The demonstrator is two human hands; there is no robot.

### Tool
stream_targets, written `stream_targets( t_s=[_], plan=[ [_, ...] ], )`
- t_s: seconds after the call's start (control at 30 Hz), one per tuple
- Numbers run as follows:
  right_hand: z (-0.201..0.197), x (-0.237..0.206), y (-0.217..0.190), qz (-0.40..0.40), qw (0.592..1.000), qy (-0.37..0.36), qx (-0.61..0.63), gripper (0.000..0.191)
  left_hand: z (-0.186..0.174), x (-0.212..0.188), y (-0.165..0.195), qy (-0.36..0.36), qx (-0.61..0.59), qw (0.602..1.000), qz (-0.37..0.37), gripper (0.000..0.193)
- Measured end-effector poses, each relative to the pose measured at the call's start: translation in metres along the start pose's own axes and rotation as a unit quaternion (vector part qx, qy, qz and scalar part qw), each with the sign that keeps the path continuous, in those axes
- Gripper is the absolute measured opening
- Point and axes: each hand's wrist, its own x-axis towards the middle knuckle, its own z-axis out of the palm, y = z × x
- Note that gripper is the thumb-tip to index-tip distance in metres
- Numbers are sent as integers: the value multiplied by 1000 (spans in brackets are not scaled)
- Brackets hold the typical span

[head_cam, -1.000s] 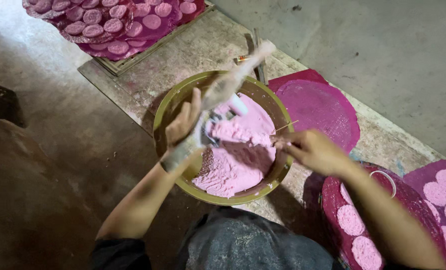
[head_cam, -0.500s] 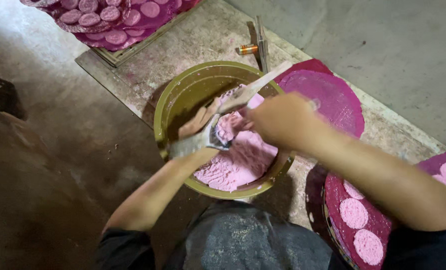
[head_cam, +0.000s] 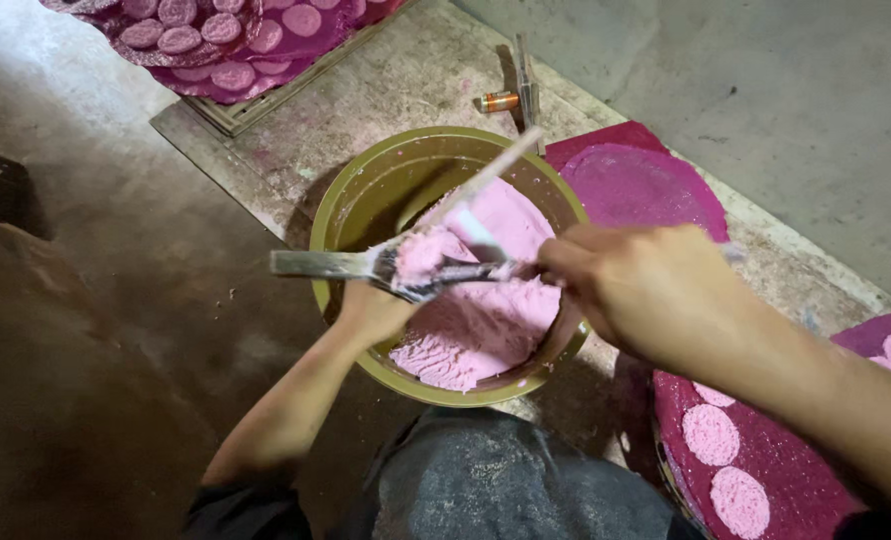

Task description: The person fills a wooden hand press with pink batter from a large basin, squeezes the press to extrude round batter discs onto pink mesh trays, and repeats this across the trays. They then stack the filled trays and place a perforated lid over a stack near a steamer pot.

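1. Both hands are held over an olive bowl [head_cam: 351,215]: the left hand [head_cam: 371,312] is closed on a flat tool [head_cam: 331,264] loaded with pink paste [head_cam: 476,315], and the right hand [head_cam: 636,290] is pinched on a thin stick [head_cam: 481,185].
2. Nearest, at the right, a magenta mat [head_cam: 796,480] with pale pink discs [head_cam: 711,433] is seen.
3. Farther right, a bare magenta sheet [head_cam: 636,185] is laid just beside the bowl.
4. Farthest left, a tray [head_cam: 228,115] of pink discs is set.

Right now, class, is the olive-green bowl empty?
No, the bowl holds a mound of pink paste across its bottom.
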Motion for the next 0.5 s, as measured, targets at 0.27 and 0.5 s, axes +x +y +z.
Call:
stream_targets(
  t_s=[0.27, 0.5],
  plan=[
    [33, 44, -19, -23, 988, -109, -106, 14, 17, -2, 19, -9, -24, 999, 39, 54],
    [32, 28, -36, -97, 991, -37, -85, 24, 24, -7, -1, -25, 102, 994, -13, 68]
  ],
)
